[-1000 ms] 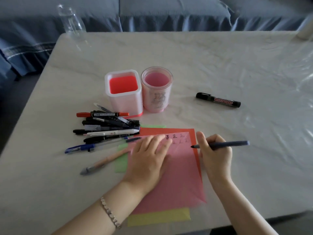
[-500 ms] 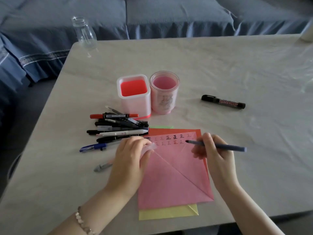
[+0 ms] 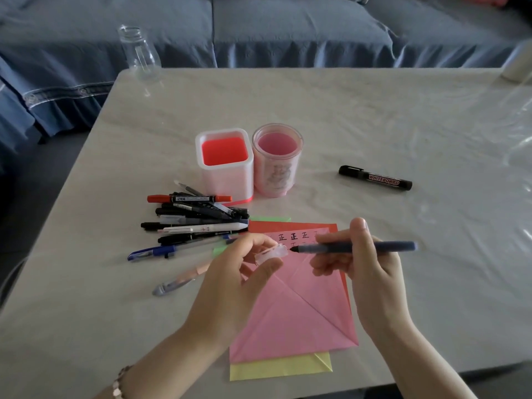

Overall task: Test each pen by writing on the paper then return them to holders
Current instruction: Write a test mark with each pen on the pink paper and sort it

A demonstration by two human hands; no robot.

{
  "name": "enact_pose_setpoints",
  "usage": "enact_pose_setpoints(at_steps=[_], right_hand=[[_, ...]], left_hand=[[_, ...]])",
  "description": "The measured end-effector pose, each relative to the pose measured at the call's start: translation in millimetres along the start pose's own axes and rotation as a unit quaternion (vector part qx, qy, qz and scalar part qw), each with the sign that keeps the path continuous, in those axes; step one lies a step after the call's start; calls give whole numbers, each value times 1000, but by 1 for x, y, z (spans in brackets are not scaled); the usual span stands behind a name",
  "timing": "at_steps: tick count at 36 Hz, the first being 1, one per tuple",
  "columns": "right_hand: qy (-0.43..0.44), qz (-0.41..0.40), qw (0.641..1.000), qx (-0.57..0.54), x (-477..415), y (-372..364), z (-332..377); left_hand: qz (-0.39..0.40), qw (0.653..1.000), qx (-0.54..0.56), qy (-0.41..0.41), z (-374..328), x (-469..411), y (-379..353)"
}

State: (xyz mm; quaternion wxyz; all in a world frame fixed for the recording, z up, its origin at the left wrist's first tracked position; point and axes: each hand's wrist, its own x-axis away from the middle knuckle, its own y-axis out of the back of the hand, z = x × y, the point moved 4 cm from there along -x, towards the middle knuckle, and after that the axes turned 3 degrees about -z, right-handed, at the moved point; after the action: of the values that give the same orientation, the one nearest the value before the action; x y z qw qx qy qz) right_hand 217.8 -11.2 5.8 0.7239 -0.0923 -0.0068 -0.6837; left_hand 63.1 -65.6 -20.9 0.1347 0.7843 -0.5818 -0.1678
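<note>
At frame centre, the left hand (image 3: 230, 286) pinches a clear cap (image 3: 272, 254) facing the tip of the blue pen (image 3: 354, 247) gripped by the right hand (image 3: 365, 272), above the pink paper (image 3: 293, 321).

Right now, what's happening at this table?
A person's right hand holds a slim dark blue pen, its tip pointed at a clear plastic cap pinched in the left hand, both above the pink paper sheet bearing a row of written characters. A pile of pens lies left of the paper. The white square holder and the clear pink round holder both look empty; a black whiteboard marker lies apart to the right.
</note>
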Motion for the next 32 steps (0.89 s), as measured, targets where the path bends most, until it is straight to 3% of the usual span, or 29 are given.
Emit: enact_pose_setpoints(at_steps=[5,16,21,24,26,29,32], right_hand=[[-7,12,1000,26,-2,0,-4],[-4,-41,998,47,-11,13,-7],[-8,-59,998,24,-16,25,-11],[-9,-53,999,0,-18,28,-9],[-10,-28,1000,-1,-21,27,-10],[-16,52,996,76,-35,26,-21],[20,129,956,261,-64,33,-35]], left_hand=[[14,1000,-2,-23,-6,1,-4],[164,979,-68,-104,-28,-11,-34],[259,965,28,28,-31,-18,-51],[333,910,176,176,-33,-27,-59],[346,889,206,217,-30,-32,-60],[300,931,125,166,-16,-39,-61],[186,978,-17,96,2,-43,-53]])
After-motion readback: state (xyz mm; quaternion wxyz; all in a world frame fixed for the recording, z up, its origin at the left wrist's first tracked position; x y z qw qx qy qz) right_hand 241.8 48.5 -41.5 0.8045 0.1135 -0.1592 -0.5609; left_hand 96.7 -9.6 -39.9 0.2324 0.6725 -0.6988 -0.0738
